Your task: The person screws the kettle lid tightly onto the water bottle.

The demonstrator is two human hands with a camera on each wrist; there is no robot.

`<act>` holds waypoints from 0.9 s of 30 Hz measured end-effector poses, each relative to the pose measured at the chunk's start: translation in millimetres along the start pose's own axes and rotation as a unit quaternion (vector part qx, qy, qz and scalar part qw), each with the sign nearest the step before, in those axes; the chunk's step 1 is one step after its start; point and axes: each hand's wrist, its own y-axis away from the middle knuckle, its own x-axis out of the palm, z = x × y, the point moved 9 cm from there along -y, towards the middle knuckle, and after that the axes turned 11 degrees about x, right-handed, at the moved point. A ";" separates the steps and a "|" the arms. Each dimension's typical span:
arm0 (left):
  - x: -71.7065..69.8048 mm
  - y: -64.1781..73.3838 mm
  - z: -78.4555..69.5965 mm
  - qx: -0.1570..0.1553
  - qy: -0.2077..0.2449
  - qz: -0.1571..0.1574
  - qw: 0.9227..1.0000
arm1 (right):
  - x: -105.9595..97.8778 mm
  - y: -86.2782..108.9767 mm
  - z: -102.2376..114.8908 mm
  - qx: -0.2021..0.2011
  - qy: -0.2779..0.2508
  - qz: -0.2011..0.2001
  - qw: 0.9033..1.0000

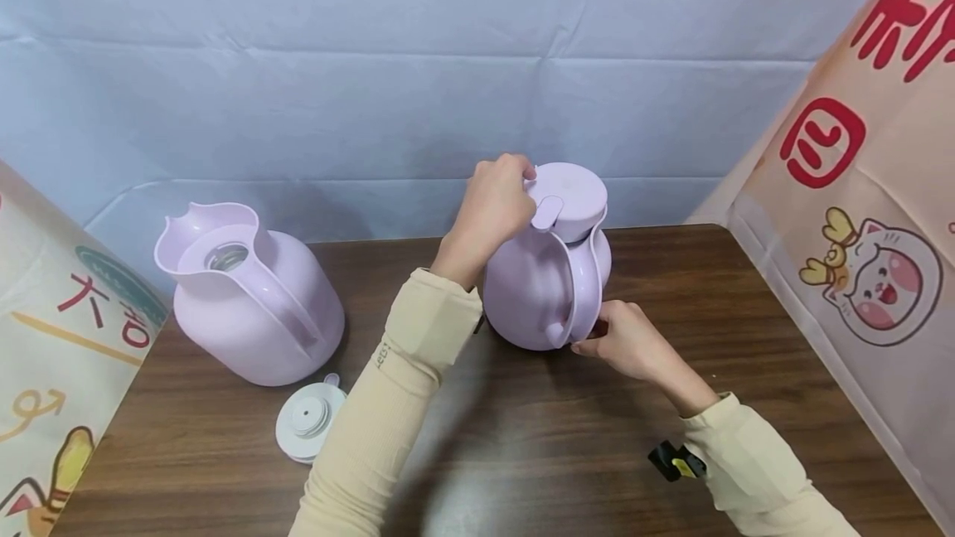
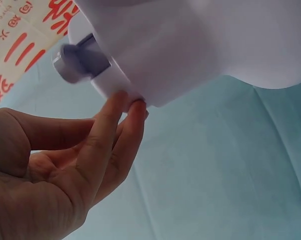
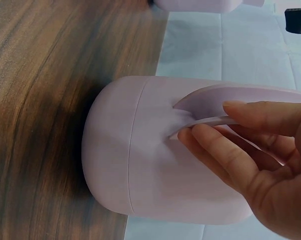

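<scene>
A lilac vacuum jug [image 1: 515, 297] stands on the table with its lilac lid [image 1: 573, 189] seated on top and its handle [image 1: 586, 292] facing me. At the jug's rim, left of the lid, my left hand [image 1: 494, 201] pinches the edge with its fingertips. In the left wrist view these fingers [image 2: 103, 142] meet the rim just below the lid's protruding tab [image 2: 70, 64]. My right hand [image 1: 630, 340] pinches the lower end of the handle, thumb on one side and fingers on the other. The right wrist view shows this grip close to the jug's body [image 3: 155, 175].
A second lilac jug [image 1: 254, 338], its mouth uncovered, stands at the left. In front of it a lid [image 1: 302, 425] lies underside up on the wooden table [image 1: 522, 471]. A pale blue cloth [image 1: 403, 89] hangs behind, and printed cloths [image 1: 880, 214] flank both sides.
</scene>
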 end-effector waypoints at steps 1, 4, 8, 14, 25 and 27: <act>0.6 -0.8 -0.1 0.002 -0.003 0.001 1.000 | 0.3 -0.1 -0.2 0.000 0.000 0.000 1.000; 1.6 -2.9 -0.6 0.008 -0.005 0.000 1.000 | 0.2 -0.3 -0.5 0.001 0.000 -0.001 1.000; 3.4 -6.2 -0.9 0.021 -0.005 -0.001 1.000 | -0.5 0.2 0.1 0.000 -0.001 -0.002 1.000; 6.0 -8.0 2.0 0.024 0.023 0.002 0.999 | -0.6 0.7 0.4 0.001 -0.002 -0.001 1.000; -3.3 4.7 10.0 -0.006 -0.005 -0.022 1.000 | -0.3 0.5 -1.2 0.004 -0.001 -0.002 1.000; -4.9 6.7 7.7 0.000 -0.004 -0.027 1.000 | -0.5 0.2 -1.5 0.003 -0.001 -0.003 1.000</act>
